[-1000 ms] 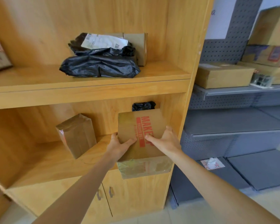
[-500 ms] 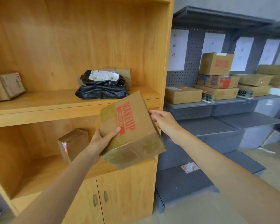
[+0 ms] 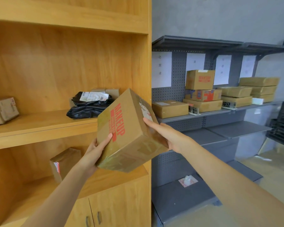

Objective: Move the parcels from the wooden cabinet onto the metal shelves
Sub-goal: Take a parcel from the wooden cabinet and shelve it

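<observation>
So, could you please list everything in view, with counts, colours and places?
Brown cardboard box with red MAKEUP print: one, held tilted in front of the wooden cabinet.
Black plastic parcel bags: a pile, cabinet middle shelf.
Small brown boxes: one far left on the middle shelf, one on the lower shelf.
Brown cartons: roughly ten, stacked on the grey metal shelves.
White paper sheets: four, on the pegboard.
Left hand, right hand: holding the box.

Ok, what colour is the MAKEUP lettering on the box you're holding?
Red, printed on the brown cardboard box held between the left hand and right hand; head view shows it.
</observation>
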Available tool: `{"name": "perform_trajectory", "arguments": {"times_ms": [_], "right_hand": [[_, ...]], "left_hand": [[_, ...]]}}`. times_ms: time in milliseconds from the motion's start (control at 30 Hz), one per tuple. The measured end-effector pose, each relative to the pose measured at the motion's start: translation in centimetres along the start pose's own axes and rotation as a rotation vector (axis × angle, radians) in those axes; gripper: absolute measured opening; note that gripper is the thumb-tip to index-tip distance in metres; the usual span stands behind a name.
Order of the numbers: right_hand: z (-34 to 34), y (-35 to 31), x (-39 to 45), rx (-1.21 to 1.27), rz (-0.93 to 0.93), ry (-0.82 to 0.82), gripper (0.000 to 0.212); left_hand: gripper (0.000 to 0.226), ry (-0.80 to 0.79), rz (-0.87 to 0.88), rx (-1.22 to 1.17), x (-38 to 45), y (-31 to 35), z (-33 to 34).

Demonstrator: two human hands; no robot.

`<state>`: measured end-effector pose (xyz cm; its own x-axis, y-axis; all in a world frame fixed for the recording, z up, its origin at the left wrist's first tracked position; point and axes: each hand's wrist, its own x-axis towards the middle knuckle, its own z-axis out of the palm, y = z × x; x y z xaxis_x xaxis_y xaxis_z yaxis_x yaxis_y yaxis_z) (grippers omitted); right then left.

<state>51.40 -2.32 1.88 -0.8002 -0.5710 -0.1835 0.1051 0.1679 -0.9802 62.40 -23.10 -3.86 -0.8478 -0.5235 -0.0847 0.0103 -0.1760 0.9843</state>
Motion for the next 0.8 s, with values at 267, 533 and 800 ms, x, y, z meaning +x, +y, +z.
{"name": "perform_trajectory", "arguments": {"times_ms": [267, 533, 800], "right_hand": [[-6.6, 0.0, -2.3, 0.089, -0.135, 0.062, 0.095], [-11.0, 1.3, -4.9, 0.069, -0.26, 0.178, 0.096], [-13.8, 2.3, -6.6, -0.026, -0.367, 0.246, 0.096]], "left_hand": [[0.074, -0.132, 0.076, 0.184, -0.5, -0.2, 5.8], [0.071, -0.262, 0.035, 0.24, -2.1, 0.9, 13.5], [0.105, -0.385, 0.029, 0.264, -2.9, 1.6, 18.1]]}}
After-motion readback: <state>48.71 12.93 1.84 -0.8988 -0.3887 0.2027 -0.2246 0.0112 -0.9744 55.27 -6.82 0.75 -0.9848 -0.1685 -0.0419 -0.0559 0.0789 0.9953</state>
